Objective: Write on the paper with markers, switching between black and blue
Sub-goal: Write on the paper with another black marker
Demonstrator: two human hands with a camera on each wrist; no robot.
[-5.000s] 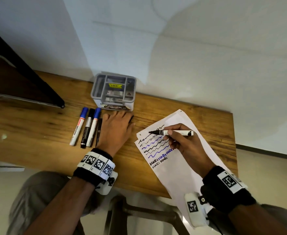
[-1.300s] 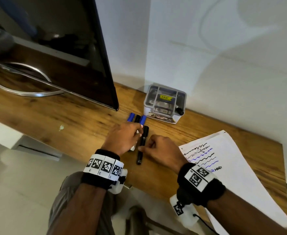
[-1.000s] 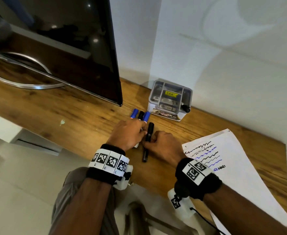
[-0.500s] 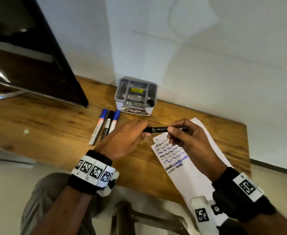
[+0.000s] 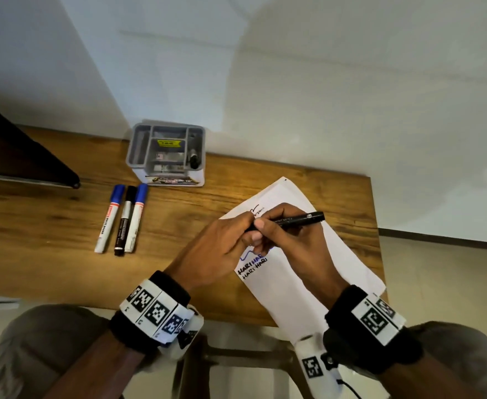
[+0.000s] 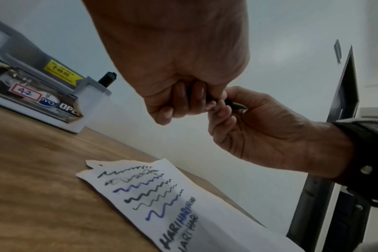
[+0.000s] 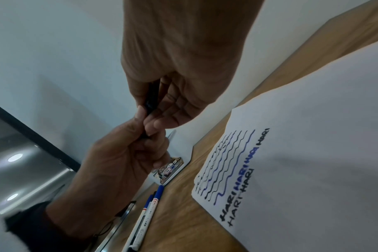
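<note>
Both hands hold an all-black marker [image 5: 297,219] level above the white paper [image 5: 343,263]. My right hand [image 5: 261,227] grips its barrel, the rear end sticking out to the right. My left hand [image 5: 243,230] pinches the marker's left end, which its fingers hide. The left wrist view shows my left hand [image 6: 183,104] and right hand [image 6: 221,110] meeting on the marker [image 6: 234,105]. The paper [image 7: 313,153] carries black and blue wavy lines and the word HARI several times. Two blue-capped markers [image 5: 109,218] [image 5: 137,217] and a black-capped marker [image 5: 124,220] lie on the desk to the left.
A grey desk organizer [image 5: 166,128] stands at the back against the wall, a black pen in its right slot. A dark monitor edge [image 5: 26,156] crosses the far left. The wooden desk [image 5: 49,226] ends just right of the paper. A chair frame [image 5: 236,355] shows below.
The right hand picked the black marker up from beside the other markers and carried it over the paper. The left hand followed and now pinches its left end close to the right hand.
</note>
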